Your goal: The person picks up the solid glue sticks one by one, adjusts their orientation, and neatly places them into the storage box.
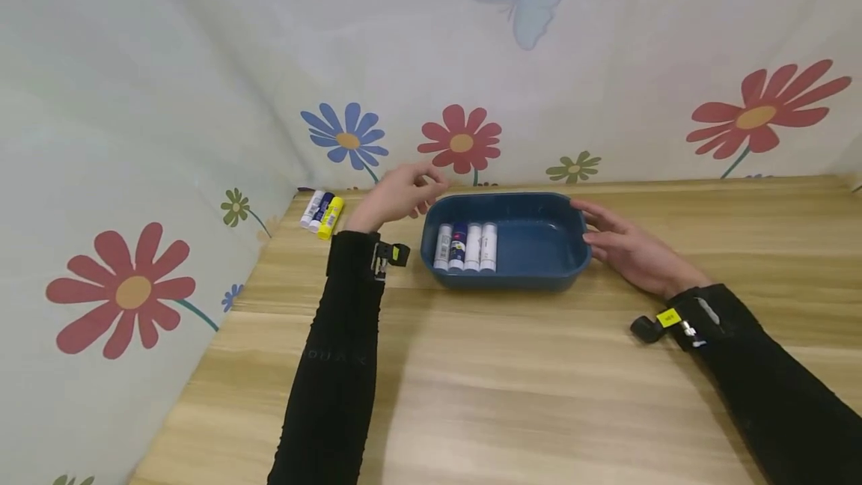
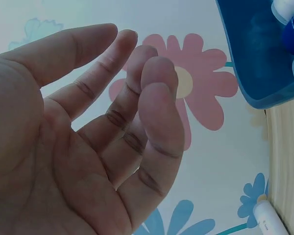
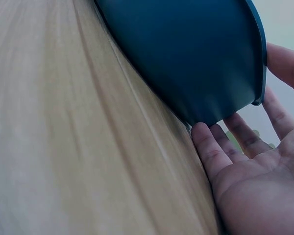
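Note:
A dark blue oblong tray [image 1: 539, 249] stands on the table, with several glue sticks [image 1: 474, 247] lying side by side in its left part. They are white, one with a dark blue label. My left hand [image 1: 402, 193] hovers just off the tray's left end, its fingers loosely bent around nothing. In the left wrist view the palm of that hand [image 2: 88, 132] shows bare. At the opposite end, my right hand [image 1: 626, 249] touches the tray. Its fairly straight fingers [image 3: 211, 152] rest against the outer wall and at the rim in the right wrist view.
More glue sticks, among them a yellow one [image 1: 331, 218], lie together at the table's back left corner. A flowered cloth [image 1: 626, 66] hangs behind and left of the wooden table [image 1: 512, 380]. Each wrist carries a strapped camera.

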`<state>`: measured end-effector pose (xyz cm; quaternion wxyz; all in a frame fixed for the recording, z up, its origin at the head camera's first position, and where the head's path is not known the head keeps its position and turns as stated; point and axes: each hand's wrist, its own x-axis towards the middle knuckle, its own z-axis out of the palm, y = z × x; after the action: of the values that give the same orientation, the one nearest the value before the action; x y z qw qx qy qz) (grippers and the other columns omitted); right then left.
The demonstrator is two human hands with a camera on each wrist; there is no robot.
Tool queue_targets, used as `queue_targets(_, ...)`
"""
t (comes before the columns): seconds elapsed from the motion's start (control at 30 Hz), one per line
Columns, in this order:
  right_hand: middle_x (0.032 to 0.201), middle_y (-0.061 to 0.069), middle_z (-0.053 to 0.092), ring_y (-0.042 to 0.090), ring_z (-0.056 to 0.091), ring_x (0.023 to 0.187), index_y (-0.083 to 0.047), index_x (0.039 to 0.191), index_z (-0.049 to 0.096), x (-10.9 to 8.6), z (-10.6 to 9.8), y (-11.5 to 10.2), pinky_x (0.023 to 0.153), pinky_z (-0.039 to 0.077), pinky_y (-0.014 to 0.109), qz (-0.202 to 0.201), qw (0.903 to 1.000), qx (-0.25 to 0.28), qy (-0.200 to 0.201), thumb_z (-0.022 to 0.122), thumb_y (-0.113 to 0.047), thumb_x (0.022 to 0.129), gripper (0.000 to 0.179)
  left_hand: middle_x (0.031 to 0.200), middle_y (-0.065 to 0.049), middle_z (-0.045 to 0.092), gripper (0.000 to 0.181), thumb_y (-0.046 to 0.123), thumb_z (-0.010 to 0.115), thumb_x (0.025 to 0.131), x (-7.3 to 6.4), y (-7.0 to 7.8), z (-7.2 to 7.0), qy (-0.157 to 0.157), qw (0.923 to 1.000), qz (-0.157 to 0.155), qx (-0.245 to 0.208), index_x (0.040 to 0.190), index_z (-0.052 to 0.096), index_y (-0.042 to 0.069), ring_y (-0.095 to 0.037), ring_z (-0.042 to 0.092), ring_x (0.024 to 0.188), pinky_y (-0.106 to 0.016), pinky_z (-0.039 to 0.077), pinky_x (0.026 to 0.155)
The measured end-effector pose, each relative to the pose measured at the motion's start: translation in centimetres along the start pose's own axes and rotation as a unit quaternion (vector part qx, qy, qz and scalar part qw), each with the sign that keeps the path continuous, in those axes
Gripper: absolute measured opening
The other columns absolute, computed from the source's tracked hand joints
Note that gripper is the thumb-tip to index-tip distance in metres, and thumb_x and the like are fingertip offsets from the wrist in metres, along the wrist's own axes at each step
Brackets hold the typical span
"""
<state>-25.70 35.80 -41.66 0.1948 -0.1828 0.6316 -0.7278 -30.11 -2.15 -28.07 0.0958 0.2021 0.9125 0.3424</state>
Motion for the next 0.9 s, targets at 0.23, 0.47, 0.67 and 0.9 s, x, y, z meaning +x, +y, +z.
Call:
queue_targets(0.23,0.162,0.007,0.008,0.011,0.039,0.134,-0.02,0.158,0.018,0.8,0.8,1.2,0.1,0.043,0.019,0.001,0.9999,0.011,-0.012,0.039,-0.004,0.104,0.06,0.094,-0.013,0.062,0.022,0.03,0.058,0.099,-1.1,-2.6,0.0,0.021,0.9984,-0.023,-0.048,0.115,0.064,0.016,-0.026,0.061,0.078,-0.028,0.054,0.068)
queue_targets(0.47,0.163,0.005,-0.001,0.005,0.037,0.134,-0.021,0.158,0.017,0.3,0.1,0.5,0.099,0.041,0.016,-0.006,0.9998,0.016,-0.01,0.036,-0.004,0.104,0.06,0.093,-0.015,0.06,0.021,0.029,0.058,0.099,-0.1,-3.3,-0.4,0.031,0.9955,-0.012,-0.088,0.114,0.062,0.015,-0.031,0.059,0.079,-0.028,0.052,0.066)
queue_targets(0.67,0.164,0.006,-0.008,0.002,0.034,0.135,-0.021,0.158,0.014,-0.1,0.0,0.2,0.1,0.04,0.015,-0.007,0.9998,0.014,-0.013,0.034,-0.003,0.105,0.06,0.094,-0.015,0.061,0.022,0.03,0.058,0.099,0.4,-3.2,-0.4,0.028,0.9955,-0.019,-0.088,0.114,0.063,0.014,-0.029,0.06,0.078,-0.026,0.053,0.066)
queue_targets(0.9,0.165,0.006,-0.008,0.003,0.033,0.136,-0.02,0.158,0.015,0.3,0.1,0.2,0.1,0.04,0.016,-0.011,0.9995,0.023,-0.016,0.034,-0.003,0.104,0.06,0.089,-0.01,0.06,0.023,0.027,0.057,0.1,0.1,-4.0,-0.8,0.038,0.9944,-0.027,-0.095,0.117,0.063,0.012,-0.027,0.059,0.077,-0.026,0.052,0.066)
